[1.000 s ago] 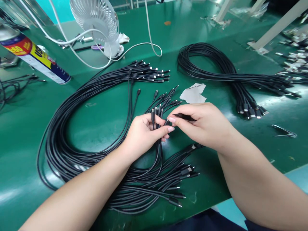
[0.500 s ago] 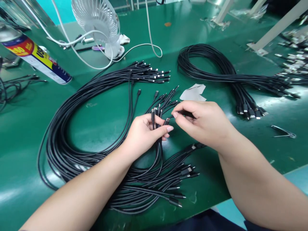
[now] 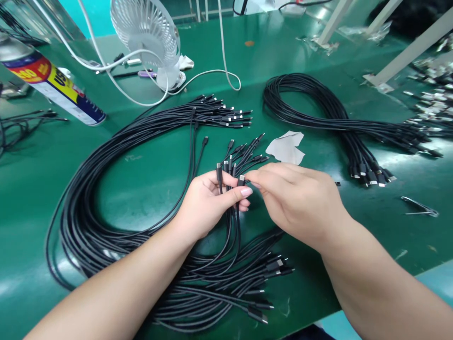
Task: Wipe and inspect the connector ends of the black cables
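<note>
The left hand (image 3: 207, 203) had its thumb and fingers closed around several black cables, with one USB-type plug (image 3: 241, 181) pinched upright at the thumb tip and other plugs (image 3: 219, 174) standing just left of it. The right hand (image 3: 300, 203) had its fingertips bunched just beside that plug; whether its grip had hold of anything could not be told, since the back of the hand hid the palm. The held cables were above the bench (image 3: 141, 189), at the right side of a large looped cable bundle (image 3: 76, 208). A white scrap (image 3: 286, 147) lay beyond the right hand, and another cable bundle (image 3: 306, 87) farther right.

The step in hand looked like attending to single connector ends; the next move seemed to call for a steady left pinch and careful right fingertips, keeping neighbouring plugs apart.
</note>
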Demonstrator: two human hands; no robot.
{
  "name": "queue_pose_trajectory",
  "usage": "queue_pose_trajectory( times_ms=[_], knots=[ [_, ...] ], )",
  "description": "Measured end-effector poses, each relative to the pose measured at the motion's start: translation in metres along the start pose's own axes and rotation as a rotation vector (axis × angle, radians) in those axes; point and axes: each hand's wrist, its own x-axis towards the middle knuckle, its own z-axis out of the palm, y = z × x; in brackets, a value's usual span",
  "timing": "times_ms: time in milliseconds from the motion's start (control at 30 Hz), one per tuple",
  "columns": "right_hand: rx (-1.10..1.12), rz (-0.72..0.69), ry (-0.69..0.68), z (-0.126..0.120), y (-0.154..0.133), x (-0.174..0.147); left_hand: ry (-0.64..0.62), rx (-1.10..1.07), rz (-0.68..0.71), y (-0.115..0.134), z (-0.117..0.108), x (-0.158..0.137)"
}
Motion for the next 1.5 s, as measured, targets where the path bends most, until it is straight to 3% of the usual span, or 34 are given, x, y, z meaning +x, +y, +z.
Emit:
queue_pose_trajectory(
  times_ms=[833, 1500],
  knots=[
    [-0.088, 0.007, -0.015, 0.0000, -0.0049, -0.0019, 0.054, 0.145, 0.016, -0.0008, -0.0006, -0.0013],
    [-0.091, 0.015, -0.032, -0.0010, -0.0042, -0.0021, 0.039, 0.121, -0.014, 0.0025, 0.0023, -0.0008]
  ],
)
